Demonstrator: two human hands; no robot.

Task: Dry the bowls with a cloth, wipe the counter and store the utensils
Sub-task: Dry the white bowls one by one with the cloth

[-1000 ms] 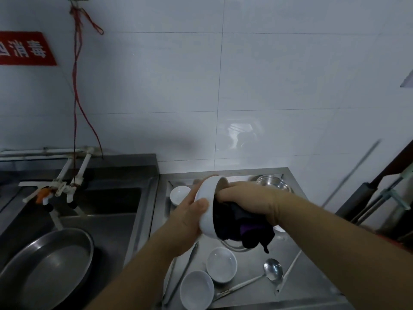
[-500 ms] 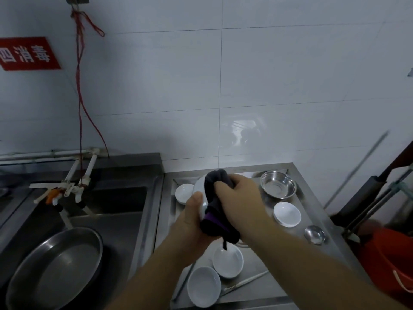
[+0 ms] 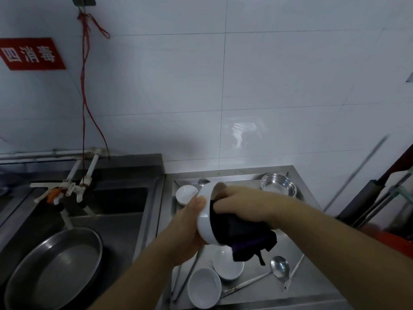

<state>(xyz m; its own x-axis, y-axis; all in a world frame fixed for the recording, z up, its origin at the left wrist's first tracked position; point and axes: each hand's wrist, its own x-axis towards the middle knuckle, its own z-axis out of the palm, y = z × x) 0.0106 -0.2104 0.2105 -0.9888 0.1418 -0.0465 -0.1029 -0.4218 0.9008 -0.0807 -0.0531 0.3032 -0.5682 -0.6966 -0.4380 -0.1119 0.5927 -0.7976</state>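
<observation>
- Centre of frame: left hand (image 3: 190, 222) grips a white bowl (image 3: 206, 217) from behind, thumb curled over its rim; bowl is tipped on its side above the steel counter (image 3: 308, 285).
- Right hand (image 3: 237, 203) reaches into the bowl, fingers curled around a dark cloth (image 3: 243, 237); cloth hangs out below the rim.
- Lower centre: two white bowls (image 3: 204, 287) and a ladle (image 3: 279, 268) lie on the counter.
- Lower left: metal basin (image 3: 55, 269) sits in the sink.
</observation>
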